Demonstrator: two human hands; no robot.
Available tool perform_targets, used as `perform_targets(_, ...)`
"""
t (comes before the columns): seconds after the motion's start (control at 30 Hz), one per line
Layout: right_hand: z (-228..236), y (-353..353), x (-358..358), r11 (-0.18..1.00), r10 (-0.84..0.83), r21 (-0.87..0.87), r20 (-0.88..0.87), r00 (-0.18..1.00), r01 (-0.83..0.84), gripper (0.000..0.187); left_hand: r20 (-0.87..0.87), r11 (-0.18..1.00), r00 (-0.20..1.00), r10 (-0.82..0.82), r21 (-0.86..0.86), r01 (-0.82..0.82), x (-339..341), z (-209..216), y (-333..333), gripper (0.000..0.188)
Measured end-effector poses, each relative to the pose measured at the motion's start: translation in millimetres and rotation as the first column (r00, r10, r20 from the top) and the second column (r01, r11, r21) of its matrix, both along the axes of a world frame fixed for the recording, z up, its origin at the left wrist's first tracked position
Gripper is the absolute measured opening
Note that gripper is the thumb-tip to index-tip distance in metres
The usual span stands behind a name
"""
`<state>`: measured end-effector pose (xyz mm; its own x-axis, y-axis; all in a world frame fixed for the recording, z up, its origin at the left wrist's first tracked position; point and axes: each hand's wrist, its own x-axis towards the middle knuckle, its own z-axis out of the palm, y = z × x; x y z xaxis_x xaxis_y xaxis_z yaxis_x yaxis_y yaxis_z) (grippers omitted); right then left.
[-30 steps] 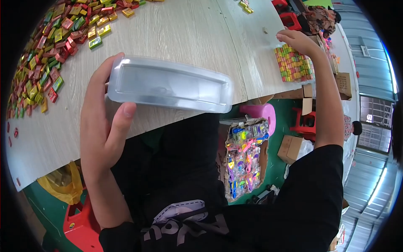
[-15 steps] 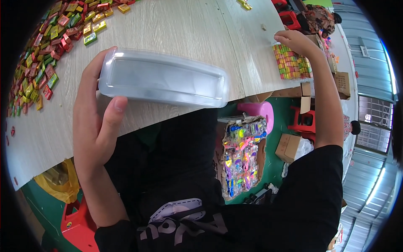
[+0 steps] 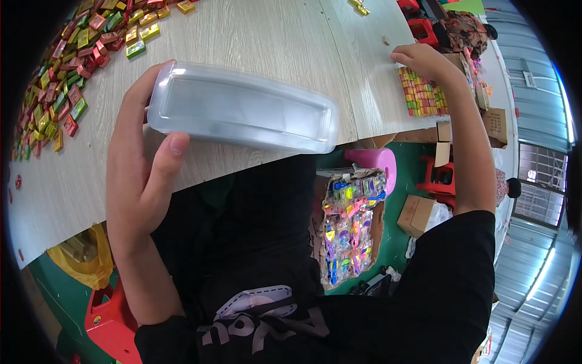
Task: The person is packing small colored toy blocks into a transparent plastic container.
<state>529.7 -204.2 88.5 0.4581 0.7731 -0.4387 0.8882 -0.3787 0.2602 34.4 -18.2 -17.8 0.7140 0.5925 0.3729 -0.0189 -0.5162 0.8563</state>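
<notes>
My left hand (image 3: 142, 148) grips one end of a long clear plastic box (image 3: 242, 109), with the thumb along the near side and the fingers behind the far end. The box is tilted above the table's near edge, its broad frosted face turned up. Farther right, my right hand (image 3: 424, 60) is stretched out over the table with its fingers extended and nothing visible in them. Just beneath and beside it lies a neat block of small wrapped pieces (image 3: 418, 94) in red, yellow and green rows. The right thumb is hidden.
A loose heap of small shiny wrapped pieces (image 3: 66, 79) covers the table's far left. Below the table edge stand a carton of colourful packaged items (image 3: 351, 224), a pink stool (image 3: 385, 164) and a red stool (image 3: 109, 321). Another person (image 3: 467, 33) sits at the far right.
The box and my left hand have shifted slightly up and to the right in view. My right hand has moved a little to the left, still over the block.
</notes>
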Motion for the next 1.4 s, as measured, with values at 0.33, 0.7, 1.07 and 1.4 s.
perform_targets(0.33,0,-6,3,0.999,-0.042,-0.024,0.032,0.999,0.043,0.047,-0.035,0.997,0.997,-0.063,0.034,0.065,-2,3,1,0.062)
perform_targets(0.7,0,-6,3,0.997,-0.043,-0.061,0.004,0.999,0.044,0.048,-0.037,0.997,0.998,-0.057,0.050,0.059,-1,5,1,0.063)
perform_targets(1.07,0,-6,-3,0.996,-0.074,-0.048,-0.015,0.997,0.074,0.045,-0.044,0.997,0.998,-0.051,0.050,0.054,-4,3,3,0.063)
perform_targets(1.4,9,-13,-14,0.981,-0.167,0.097,-0.025,0.986,0.168,0.042,-0.035,0.995,0.998,-0.053,0.079,0.055,-2,3,3,0.063)
